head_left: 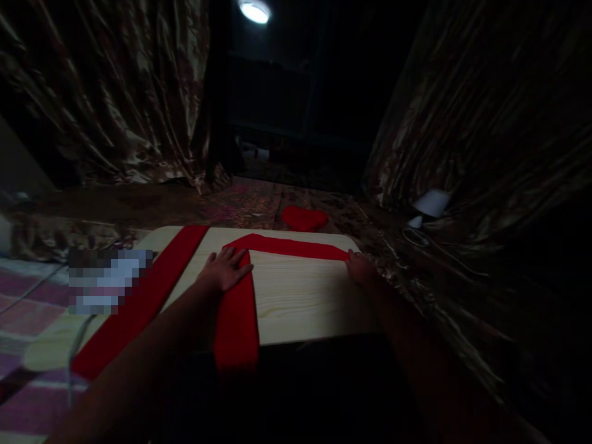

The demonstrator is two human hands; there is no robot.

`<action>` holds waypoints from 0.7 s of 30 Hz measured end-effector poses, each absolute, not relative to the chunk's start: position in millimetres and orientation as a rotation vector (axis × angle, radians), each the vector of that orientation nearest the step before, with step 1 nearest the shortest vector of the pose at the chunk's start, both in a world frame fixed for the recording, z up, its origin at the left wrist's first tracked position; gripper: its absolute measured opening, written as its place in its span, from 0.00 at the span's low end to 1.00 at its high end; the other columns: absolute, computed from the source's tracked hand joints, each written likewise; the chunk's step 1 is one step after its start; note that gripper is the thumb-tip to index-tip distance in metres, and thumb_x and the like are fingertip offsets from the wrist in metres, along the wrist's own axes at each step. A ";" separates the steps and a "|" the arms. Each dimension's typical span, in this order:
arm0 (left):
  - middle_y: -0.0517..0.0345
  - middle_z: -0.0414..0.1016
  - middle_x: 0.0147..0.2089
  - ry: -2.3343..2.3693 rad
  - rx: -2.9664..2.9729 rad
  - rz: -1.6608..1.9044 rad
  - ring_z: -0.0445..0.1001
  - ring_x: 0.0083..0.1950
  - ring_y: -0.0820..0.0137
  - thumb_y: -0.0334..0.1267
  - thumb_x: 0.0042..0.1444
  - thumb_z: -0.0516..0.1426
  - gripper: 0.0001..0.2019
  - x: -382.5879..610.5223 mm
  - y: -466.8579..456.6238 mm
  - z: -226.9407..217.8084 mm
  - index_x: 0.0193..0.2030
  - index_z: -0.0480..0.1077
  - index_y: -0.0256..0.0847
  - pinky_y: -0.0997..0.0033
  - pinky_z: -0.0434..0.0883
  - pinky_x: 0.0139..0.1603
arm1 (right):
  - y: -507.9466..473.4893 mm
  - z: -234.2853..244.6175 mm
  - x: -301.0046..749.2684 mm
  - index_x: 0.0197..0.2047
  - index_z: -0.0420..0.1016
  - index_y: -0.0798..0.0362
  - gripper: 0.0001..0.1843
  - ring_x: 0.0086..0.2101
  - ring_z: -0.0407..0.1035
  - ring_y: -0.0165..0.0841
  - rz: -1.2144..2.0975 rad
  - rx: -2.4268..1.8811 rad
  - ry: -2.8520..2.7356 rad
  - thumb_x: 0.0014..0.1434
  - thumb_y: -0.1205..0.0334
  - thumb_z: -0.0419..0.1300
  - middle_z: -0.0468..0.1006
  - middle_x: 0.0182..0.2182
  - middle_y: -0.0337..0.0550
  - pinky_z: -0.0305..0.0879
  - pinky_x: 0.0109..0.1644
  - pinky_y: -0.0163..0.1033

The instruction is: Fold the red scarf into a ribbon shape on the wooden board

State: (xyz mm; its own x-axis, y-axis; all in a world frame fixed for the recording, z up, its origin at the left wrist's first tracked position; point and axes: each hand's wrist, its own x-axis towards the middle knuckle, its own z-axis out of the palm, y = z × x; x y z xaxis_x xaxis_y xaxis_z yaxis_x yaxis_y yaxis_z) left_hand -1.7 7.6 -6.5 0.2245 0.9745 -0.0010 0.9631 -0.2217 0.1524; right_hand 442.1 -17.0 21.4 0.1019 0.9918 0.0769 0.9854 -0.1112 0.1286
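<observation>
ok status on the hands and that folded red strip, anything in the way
Left hand open on the red strip at its fold. Right hand holding its end. Strip across the wooden board. No obstruction seen; second strip lies off left.

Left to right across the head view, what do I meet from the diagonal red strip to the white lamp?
Diagonal red cloth strip → left hand → crosswise stretch of the second red cloth strip → right hand → white lamp.

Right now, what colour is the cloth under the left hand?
The cloth is red; head view shows it.
</observation>
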 end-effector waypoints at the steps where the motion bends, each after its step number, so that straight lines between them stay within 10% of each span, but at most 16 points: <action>1: 0.41 0.45 0.77 1.878 2.381 0.135 0.41 0.78 0.53 0.65 0.63 0.38 0.41 -2.1 8.5 -7.3 0.76 0.47 0.44 0.42 0.45 0.71 | -18.2 26.1 446.2 0.68 0.60 0.68 0.28 0.57 0.67 0.43 0.211 2.295 2.035 0.68 0.66 0.48 0.71 0.58 0.67 0.60 0.60 0.43; 10: 0.60 0.53 0.76 1.742 2.632 -0.005 0.42 0.77 0.47 0.49 0.61 0.48 0.26 -13.8 15.8 -17.3 0.65 0.68 0.60 0.37 0.49 0.68 | -25.1 55.9 460.3 0.55 0.75 0.55 0.20 0.47 0.75 0.41 0.066 2.367 1.985 0.61 0.57 0.60 0.79 0.50 0.54 0.68 0.48 0.38; 21: 0.60 0.42 0.78 1.777 2.797 -0.471 0.38 0.78 0.49 0.44 0.62 0.45 0.29 -14.7 14.4 -12.7 0.71 0.59 0.61 0.40 0.51 0.65 | -13.2 71.1 466.9 0.53 0.79 0.60 0.21 0.50 0.74 0.42 -0.217 2.282 2.054 0.59 0.62 0.59 0.79 0.53 0.57 0.68 0.52 0.37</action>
State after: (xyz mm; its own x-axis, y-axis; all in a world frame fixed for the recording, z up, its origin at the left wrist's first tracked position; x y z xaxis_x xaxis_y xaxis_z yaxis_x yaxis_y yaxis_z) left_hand -14.7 14.4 -12.7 0.4031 0.9067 -0.1243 0.8492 -0.4212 -0.3185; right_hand 466.9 -13.2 71.1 0.1005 0.9840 -0.1471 0.9930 -0.1085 -0.0470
